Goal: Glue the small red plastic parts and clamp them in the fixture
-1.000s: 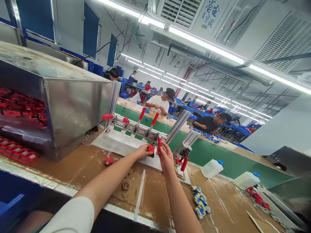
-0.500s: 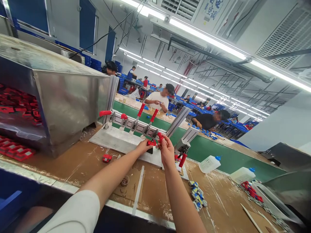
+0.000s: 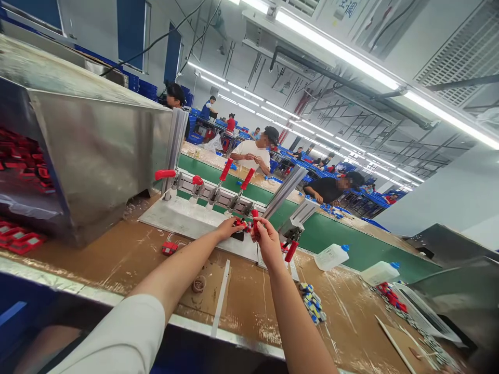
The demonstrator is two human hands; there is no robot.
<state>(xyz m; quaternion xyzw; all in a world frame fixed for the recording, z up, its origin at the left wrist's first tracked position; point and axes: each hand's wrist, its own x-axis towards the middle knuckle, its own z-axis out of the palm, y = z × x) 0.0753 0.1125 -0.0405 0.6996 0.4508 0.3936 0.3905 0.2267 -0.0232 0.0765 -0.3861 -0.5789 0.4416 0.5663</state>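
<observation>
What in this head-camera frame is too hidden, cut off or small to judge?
- Red part under the left hand: fingers cover it, shape unclear.
- Right hand at the red clamp handle: grip hidden by its own back.
- Steel hopper: cut off by the left edge.
- Blue pieces on the bench: too small to identify.

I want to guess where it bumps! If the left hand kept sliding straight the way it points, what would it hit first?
The left hand points toward the small red part on the fixture plate, so it would likely meet that first; the right hand and red clamp handle sit just beyond. Depth is unclear.
</observation>
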